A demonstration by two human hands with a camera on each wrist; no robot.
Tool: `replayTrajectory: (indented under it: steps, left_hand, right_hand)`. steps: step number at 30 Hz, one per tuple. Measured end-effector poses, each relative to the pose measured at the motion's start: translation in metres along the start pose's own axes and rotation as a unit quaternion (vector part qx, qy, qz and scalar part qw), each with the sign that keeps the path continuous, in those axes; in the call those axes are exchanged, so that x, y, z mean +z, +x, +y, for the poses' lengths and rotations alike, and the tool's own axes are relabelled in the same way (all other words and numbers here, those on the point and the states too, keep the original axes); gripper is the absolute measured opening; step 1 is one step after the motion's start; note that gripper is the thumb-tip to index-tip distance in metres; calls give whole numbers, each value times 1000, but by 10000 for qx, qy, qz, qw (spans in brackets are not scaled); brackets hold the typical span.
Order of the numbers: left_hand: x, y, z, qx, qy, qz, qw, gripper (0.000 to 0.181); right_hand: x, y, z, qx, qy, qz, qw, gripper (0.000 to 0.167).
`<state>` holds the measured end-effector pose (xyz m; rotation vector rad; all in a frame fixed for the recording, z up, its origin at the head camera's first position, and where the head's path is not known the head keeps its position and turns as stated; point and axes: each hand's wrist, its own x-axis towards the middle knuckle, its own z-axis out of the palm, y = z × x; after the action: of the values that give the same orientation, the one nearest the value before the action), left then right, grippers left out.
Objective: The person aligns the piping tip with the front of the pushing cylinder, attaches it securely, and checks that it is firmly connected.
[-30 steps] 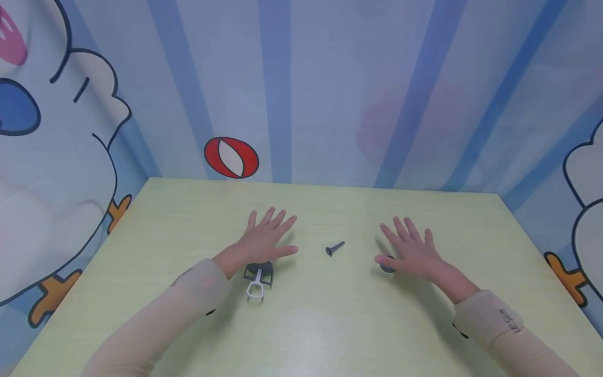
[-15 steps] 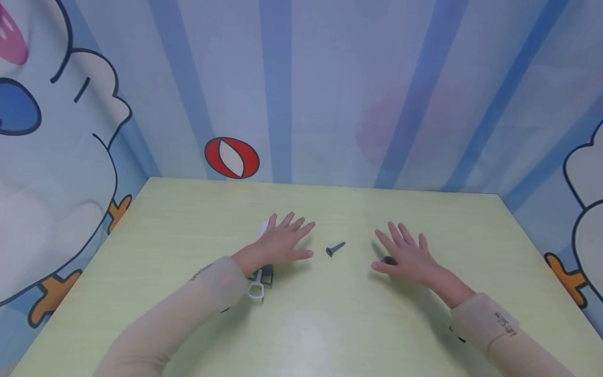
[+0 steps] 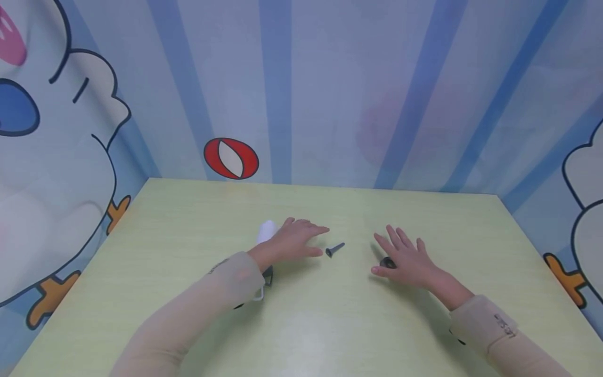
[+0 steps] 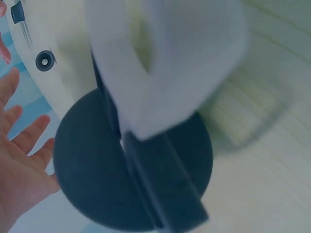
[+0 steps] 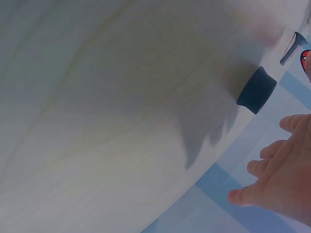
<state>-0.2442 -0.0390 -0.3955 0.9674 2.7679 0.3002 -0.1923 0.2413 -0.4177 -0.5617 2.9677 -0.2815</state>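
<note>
My left hand (image 3: 294,240) hovers over the left of the table, fingers extended and slightly bent, with its thumb near a dark grey piece with a flared head and thin stem (image 3: 335,250). Under the wrist, partly hidden, is a device with a white rounded end (image 3: 266,230). The left wrist view shows its white loop handle (image 4: 165,73) and dark disc (image 4: 87,170) up close. My right hand (image 3: 412,261) is spread and holds nothing. Beside its thumb stands a short dark cylinder (image 3: 388,263), seen from the side as a waisted dark cylinder (image 5: 257,91) in the right wrist view.
The pale yellow-green table (image 3: 320,324) ends at a blue striped backdrop (image 3: 325,94) printed with cartoon figures. Both forearms, in beige sleeves (image 3: 487,319), reach in from the front. A red and white oval (image 3: 231,158) is printed on the backdrop.
My left hand has moved right towards the stemmed piece, its fingers now less spread, uncovering the device's white end. The right hand has shifted slightly left. The table objects have stayed put.
</note>
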Motion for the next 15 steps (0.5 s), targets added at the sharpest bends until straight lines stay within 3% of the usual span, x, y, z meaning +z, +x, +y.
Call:
replayTrajectory:
  steps: [15]
  left_hand:
    - [8,16,12,395,153,-104,9990,39]
  right_hand:
    - [0,2,0,-268,227,27,9994,75]
